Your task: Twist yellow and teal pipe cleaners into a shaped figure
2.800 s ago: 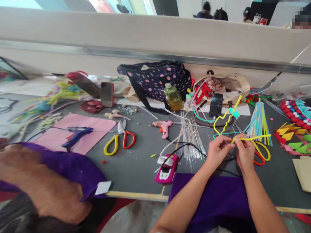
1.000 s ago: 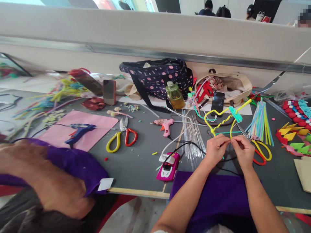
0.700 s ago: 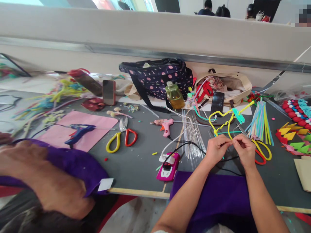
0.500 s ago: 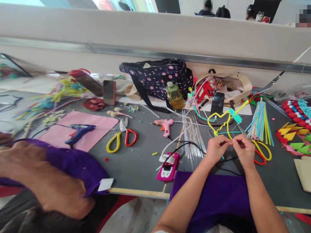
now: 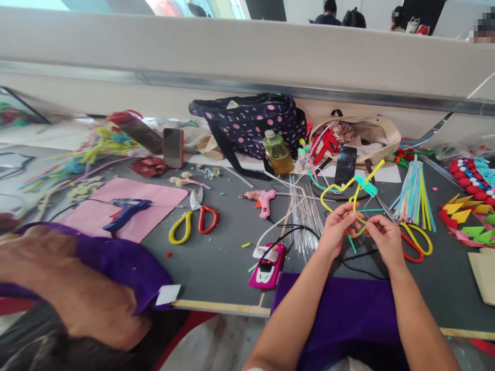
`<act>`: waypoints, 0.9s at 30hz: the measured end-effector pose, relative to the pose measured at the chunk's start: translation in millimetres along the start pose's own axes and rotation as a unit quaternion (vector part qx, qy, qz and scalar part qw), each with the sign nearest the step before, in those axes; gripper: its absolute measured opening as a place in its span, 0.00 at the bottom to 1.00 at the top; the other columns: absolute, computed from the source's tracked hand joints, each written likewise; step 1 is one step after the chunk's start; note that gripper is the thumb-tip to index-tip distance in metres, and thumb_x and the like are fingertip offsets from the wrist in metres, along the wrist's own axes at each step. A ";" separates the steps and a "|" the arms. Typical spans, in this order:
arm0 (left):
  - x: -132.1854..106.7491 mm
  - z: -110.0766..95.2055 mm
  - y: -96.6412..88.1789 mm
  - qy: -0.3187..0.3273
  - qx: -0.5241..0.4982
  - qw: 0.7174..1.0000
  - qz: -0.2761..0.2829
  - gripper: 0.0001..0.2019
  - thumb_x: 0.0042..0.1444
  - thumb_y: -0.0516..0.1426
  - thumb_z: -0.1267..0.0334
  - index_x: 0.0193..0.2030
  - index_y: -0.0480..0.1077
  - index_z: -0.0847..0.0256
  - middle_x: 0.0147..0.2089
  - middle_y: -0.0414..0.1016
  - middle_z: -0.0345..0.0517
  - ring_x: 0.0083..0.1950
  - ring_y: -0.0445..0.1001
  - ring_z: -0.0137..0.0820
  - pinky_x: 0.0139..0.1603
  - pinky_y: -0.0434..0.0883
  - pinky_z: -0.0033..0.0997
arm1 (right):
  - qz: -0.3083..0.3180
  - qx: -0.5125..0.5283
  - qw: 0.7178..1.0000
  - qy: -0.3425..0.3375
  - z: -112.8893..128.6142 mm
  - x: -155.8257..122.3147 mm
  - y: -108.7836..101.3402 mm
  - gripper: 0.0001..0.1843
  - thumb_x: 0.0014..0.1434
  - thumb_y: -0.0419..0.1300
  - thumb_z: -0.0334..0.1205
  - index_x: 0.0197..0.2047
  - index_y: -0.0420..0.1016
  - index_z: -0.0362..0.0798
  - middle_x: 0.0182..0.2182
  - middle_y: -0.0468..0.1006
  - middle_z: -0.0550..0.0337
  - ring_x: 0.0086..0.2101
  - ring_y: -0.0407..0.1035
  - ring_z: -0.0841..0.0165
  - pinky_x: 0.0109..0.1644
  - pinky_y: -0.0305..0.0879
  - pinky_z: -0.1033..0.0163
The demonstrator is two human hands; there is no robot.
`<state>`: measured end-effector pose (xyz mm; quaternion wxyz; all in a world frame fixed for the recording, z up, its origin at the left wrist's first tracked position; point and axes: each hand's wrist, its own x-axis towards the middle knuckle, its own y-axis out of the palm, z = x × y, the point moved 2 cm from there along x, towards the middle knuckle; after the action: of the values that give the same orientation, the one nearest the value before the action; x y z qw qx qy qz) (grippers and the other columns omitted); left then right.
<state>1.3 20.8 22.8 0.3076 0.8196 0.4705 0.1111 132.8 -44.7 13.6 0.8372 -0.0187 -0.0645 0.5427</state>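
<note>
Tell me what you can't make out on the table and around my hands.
All in the head view:
Yellow fuzzy shape: partly hidden by your left hand.
Scissors beside your right hand: partly hidden by that hand.
Neighbour's hand: blurred and cut off by the left edge; any grip is unclear.
Red beaded piece: cut off by the right edge.
</note>
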 end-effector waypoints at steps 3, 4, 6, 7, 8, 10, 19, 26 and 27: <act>0.2 1.6 -0.8 0.008 0.005 1.000 -0.017 0.20 0.48 0.66 0.57 0.46 0.74 0.64 0.34 0.77 0.45 0.26 0.72 0.23 0.23 0.68 0.19 | -0.004 0.030 0.999 0.012 -0.7 -0.9 4.1 0.11 0.54 0.64 0.48 0.29 0.74 0.49 0.21 0.72 0.65 0.23 0.65 0.71 0.27 0.65 0.66; -0.1 1.8 -0.6 0.008 0.006 1.000 -0.019 0.18 0.48 0.66 0.57 0.44 0.74 0.65 0.34 0.77 0.45 0.26 0.72 0.23 0.23 0.68 0.19 | -0.008 0.040 0.999 0.017 -1.0 -1.1 5.1 0.11 0.54 0.64 0.48 0.30 0.74 0.49 0.21 0.72 0.65 0.22 0.65 0.71 0.27 0.66 0.66; -1.0 1.7 0.2 0.009 0.012 1.000 -0.026 0.16 0.47 0.67 0.56 0.39 0.75 0.65 0.34 0.78 0.46 0.28 0.74 0.25 0.25 0.69 0.21 | -0.018 0.055 0.998 0.026 -1.6 -0.9 6.0 0.12 0.53 0.65 0.49 0.30 0.74 0.49 0.21 0.72 0.65 0.22 0.65 0.71 0.25 0.67 0.66; -1.6 1.4 0.6 0.013 0.016 0.999 -0.032 0.16 0.47 0.67 0.56 0.38 0.75 0.65 0.34 0.78 0.47 0.28 0.74 0.25 0.26 0.70 0.22 | -0.022 0.060 0.998 0.027 -1.9 -0.7 5.9 0.12 0.53 0.65 0.49 0.30 0.74 0.49 0.21 0.72 0.65 0.22 0.65 0.71 0.25 0.68 0.66; -2.2 1.1 1.0 0.020 0.022 0.999 -0.039 0.15 0.47 0.67 0.56 0.36 0.76 0.65 0.33 0.78 0.47 0.29 0.75 0.26 0.27 0.70 0.22 | -0.026 0.062 0.997 0.027 -2.1 -0.3 5.7 0.13 0.52 0.65 0.49 0.30 0.75 0.48 0.22 0.72 0.65 0.22 0.65 0.71 0.24 0.68 0.66; -3.3 0.6 1.5 0.040 0.034 0.997 -0.053 0.14 0.46 0.67 0.56 0.35 0.76 0.65 0.33 0.79 0.46 0.30 0.75 0.26 0.28 0.71 0.23 | -0.027 0.062 0.997 0.026 -2.6 0.5 5.0 0.13 0.52 0.66 0.49 0.31 0.75 0.48 0.22 0.74 0.64 0.22 0.66 0.71 0.24 0.68 0.66; -3.5 0.1 1.6 0.111 0.055 0.990 -0.071 0.10 0.45 0.68 0.59 0.29 0.78 0.63 0.32 0.77 0.44 0.32 0.74 0.27 0.32 0.71 0.25 | -0.021 0.068 0.997 0.028 -2.9 1.0 6.6 0.13 0.53 0.65 0.50 0.32 0.75 0.48 0.24 0.75 0.62 0.23 0.67 0.71 0.24 0.67 0.67; -2.8 3.9 3.1 0.089 0.112 0.988 -0.064 0.15 0.47 0.67 0.58 0.42 0.78 0.61 0.35 0.77 0.43 0.23 0.66 0.20 0.19 0.61 0.19 | -0.046 0.034 0.998 -0.008 1.8 -0.3 2.3 0.11 0.56 0.63 0.48 0.33 0.76 0.49 0.26 0.77 0.62 0.25 0.69 0.69 0.27 0.67 0.66; -2.7 5.8 3.9 0.090 0.126 0.986 -0.054 0.15 0.47 0.67 0.58 0.41 0.78 0.61 0.33 0.76 0.43 0.22 0.65 0.19 0.19 0.61 0.19 | -0.050 0.031 0.998 -0.016 3.3 -0.5 1.5 0.11 0.56 0.62 0.48 0.33 0.76 0.49 0.26 0.77 0.62 0.25 0.69 0.69 0.27 0.67 0.66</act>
<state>5.3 14.8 21.0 0.1637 0.8119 0.5501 0.1069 130.8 -44.7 16.7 0.8625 0.0194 -0.0619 0.5018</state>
